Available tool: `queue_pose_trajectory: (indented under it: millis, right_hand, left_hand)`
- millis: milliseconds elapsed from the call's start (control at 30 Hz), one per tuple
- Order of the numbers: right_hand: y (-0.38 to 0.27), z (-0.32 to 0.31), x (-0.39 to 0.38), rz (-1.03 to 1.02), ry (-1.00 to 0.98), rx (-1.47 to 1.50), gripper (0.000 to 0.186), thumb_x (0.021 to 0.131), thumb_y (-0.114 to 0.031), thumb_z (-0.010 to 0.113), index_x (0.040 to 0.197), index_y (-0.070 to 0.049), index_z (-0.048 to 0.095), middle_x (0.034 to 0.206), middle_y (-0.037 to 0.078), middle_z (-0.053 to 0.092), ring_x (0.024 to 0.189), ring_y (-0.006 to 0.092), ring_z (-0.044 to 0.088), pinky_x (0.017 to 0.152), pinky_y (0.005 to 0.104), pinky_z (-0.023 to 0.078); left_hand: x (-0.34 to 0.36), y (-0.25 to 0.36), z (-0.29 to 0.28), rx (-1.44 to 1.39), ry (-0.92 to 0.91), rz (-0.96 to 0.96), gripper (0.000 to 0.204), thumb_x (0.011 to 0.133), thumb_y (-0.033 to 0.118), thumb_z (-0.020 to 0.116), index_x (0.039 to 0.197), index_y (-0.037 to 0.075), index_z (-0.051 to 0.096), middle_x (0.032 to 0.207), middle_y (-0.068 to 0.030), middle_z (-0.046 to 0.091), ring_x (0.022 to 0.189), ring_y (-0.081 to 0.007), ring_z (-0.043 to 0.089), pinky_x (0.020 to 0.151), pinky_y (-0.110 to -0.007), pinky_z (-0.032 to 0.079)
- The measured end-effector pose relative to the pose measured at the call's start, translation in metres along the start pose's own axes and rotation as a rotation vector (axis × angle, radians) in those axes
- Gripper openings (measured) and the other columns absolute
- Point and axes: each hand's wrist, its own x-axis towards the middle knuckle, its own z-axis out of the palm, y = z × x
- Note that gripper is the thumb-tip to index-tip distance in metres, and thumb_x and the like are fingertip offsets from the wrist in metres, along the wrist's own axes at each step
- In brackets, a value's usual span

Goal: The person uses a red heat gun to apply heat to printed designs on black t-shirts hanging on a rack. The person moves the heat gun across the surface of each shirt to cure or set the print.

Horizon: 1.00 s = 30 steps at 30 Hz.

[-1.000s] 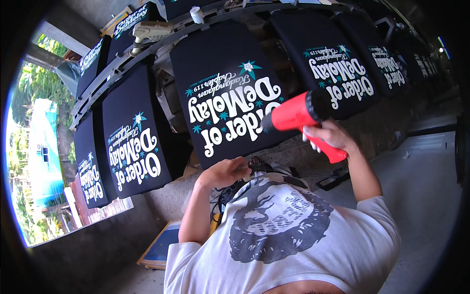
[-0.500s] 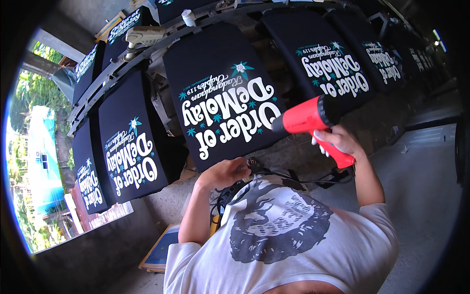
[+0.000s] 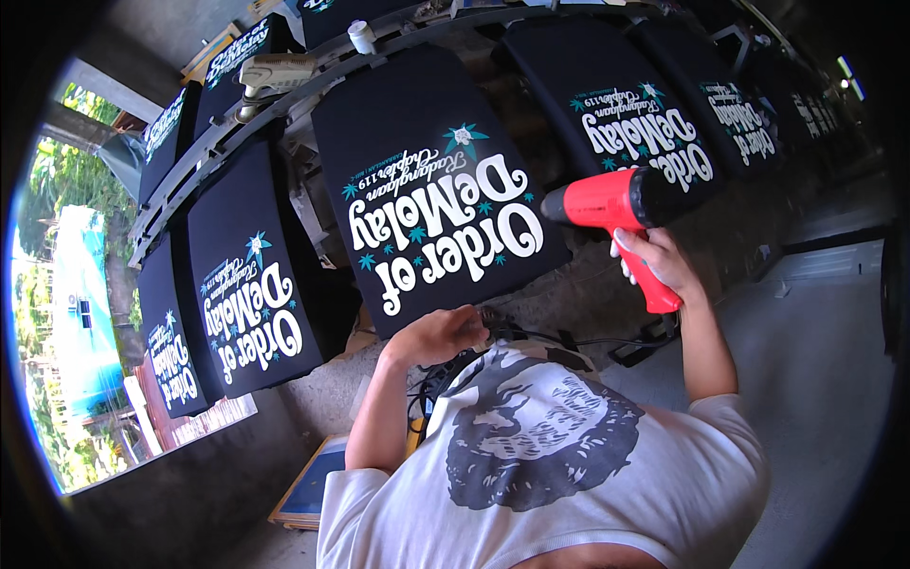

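Observation:
My right hand (image 3: 659,261) is wrapped round the grip of a red heat gun (image 3: 602,201) with a black nozzle and black rear end. Its nozzle points left, over the right edge of a black T-shirt (image 3: 408,104) with white lettering and teal leaf shapes. That shirt lies flat on a board in front of me, its print upside down from my side. At the shirt's near edge is my left hand (image 3: 441,337), its fingers curled. Whatever those fingers may hold is hidden.
More printed black shirts (image 3: 232,204) (image 3: 559,76) line both sides along a metal rail (image 3: 180,175). On the rail stand a beige device (image 3: 275,68) and a white cup (image 3: 361,38). Black cables (image 3: 588,343) run beneath my hands. A blue-panelled frame (image 3: 318,474) leans at lower left.
The heat gun has shifted slightly up and right, its nozzle now nearer level. My left hand has barely moved.

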Motion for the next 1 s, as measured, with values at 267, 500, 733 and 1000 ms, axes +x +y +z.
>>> queue_pose_trajectory:
  millis: [267,500,733,1000]
  right_hand:
    - [-0.034,0.022,0.05,-0.054,-0.081,-0.08,0.036,0.1,-0.035,0.068,0.12,-0.005,0.064,0.088,0.005,0.068,0.064,0.0116,0.063,0.056,0.0287,0.053]
    - [-0.054,0.026,0.064,-0.035,-0.175,-0.111,0.037,0.1,-0.034,0.069,0.12,-0.004,0.066,0.086,0.005,0.068,0.063,0.0114,0.063,0.054,0.0285,0.052]
    - [-0.033,0.012,0.079,-0.026,-0.013,-0.082,0.033,0.101,-0.032,0.067,0.118,-0.004,0.067,0.085,0.005,0.069,0.063,0.0119,0.064,0.054,0.0288,0.052]
    - [-0.046,0.021,0.097,-0.084,0.026,-0.036,0.033,0.102,-0.035,0.066,0.116,-0.006,0.065,0.084,0.003,0.066,0.062,0.0107,0.063,0.055,0.0265,0.052]
  left_hand:
    - [-0.001,-0.003,-0.003,-0.036,0.035,0.0,0.04,0.105,0.045,0.06,0.111,0.005,0.064,0.092,-0.0155,0.075,0.089,-0.0334,0.071,0.08,-0.042,0.053]
    - [-0.007,-0.01,-0.006,-0.063,0.072,-0.013,0.037,0.105,0.042,0.061,0.11,0.005,0.064,0.094,-0.014,0.076,0.092,-0.0323,0.072,0.082,-0.041,0.053]
    - [-0.008,-0.015,-0.007,-0.091,0.084,0.024,0.037,0.106,0.042,0.06,0.109,0.006,0.065,0.094,-0.0137,0.076,0.091,-0.0314,0.072,0.081,-0.04,0.053]
    - [-0.006,-0.017,-0.013,-0.068,0.074,0.001,0.039,0.106,0.045,0.06,0.107,0.006,0.064,0.093,-0.0139,0.075,0.089,-0.0321,0.072,0.079,-0.041,0.053]
